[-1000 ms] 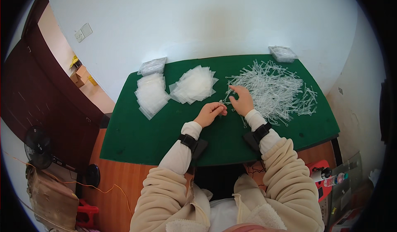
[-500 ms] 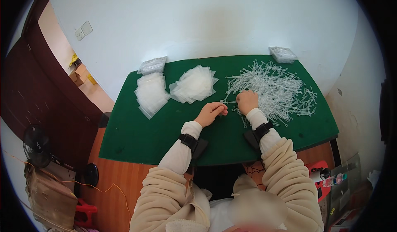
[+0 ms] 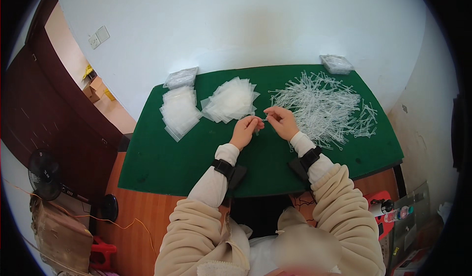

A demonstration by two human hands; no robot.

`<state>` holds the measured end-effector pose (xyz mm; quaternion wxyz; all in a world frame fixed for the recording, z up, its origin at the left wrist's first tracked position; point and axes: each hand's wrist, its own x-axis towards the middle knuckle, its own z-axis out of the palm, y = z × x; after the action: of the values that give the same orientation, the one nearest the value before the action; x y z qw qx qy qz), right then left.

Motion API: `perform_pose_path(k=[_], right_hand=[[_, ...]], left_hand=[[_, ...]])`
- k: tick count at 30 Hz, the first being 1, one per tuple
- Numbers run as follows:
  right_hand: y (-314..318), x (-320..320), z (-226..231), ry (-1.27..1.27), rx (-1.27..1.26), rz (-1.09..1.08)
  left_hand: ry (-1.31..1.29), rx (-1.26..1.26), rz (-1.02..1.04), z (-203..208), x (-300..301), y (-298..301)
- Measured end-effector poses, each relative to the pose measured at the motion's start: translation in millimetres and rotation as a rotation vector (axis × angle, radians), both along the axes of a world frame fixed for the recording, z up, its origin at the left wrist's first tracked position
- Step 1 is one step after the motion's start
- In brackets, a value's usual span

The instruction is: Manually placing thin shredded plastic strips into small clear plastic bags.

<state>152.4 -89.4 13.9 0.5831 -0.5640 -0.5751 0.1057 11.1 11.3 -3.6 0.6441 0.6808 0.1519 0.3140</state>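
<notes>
A large heap of thin clear plastic sticks with small ring-like ends (image 3: 324,108) spreads over the right half of the green-covered table (image 3: 162,170). To the left of the heap, my left hand (image 3: 246,131) is closed, with bits of clear plastic stick showing at its fingertips. My right hand (image 3: 283,123) faces it, thumb and forefinger pinched close to the same small clear piece between the two hands. How many sticks are held is hidden by the fingers. Just beyond my left hand lies a fanned pile of clear plastic bags (image 3: 230,99).
Another fanned stack of clear bags (image 3: 179,112) lies farther left. Filled clear packets (image 3: 181,78) sit at the back left corner, and a similar packet stack (image 3: 337,64) at the back right. A white wall (image 3: 255,25) rises behind the table.
My right hand has come left from the edge of the heap to meet my left hand. The left hand has shifted slightly left and away from me.
</notes>
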Motion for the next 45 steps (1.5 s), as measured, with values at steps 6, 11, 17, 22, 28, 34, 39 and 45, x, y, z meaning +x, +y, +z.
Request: perform_pose_path(k=[6, 11, 17, 22, 28, 34, 39, 45], right_hand=[[-0.6, -1.6, -2.0, 0.335, -0.045, 0.217], [0.4, -2.6, -1.8, 0.320, -0.006, 0.175], [4.5, 1.0, -8.3, 0.139, 0.097, 0.106], [4.7, 1.6, -7.2, 0.165, 0.101, 0.173], [5.2, 3.1, -8.2, 0.254, -0.024, 0.277], [1.6, 2.6, -6.0, 0.301, -0.098, 0.272], [2.9, 6.5, -6.0, 0.137, -0.014, 0.031], [-1.1, 18.7, -14.5, -0.632, -0.095, -0.591]], left_hand=[[0.090, -0.045, -0.254, 6.4, -3.3, -9.0], [0.090, -0.081, -0.350, 10.2, -6.4, -11.1], [0.120, -0.031, -0.378, 9.2, -5.4, -9.9], [0.116, 0.035, -0.373, 8.2, -4.6, -7.9], [0.118, 0.235, -0.318, 3.6, -3.8, -4.8], [0.176, 0.307, -0.311, 9.2, -5.2, -7.2], [0.157, 0.244, -0.333, 6.0, -4.5, -6.8], [0.122, 0.213, -0.350, 2.4, -2.1, -5.0]])
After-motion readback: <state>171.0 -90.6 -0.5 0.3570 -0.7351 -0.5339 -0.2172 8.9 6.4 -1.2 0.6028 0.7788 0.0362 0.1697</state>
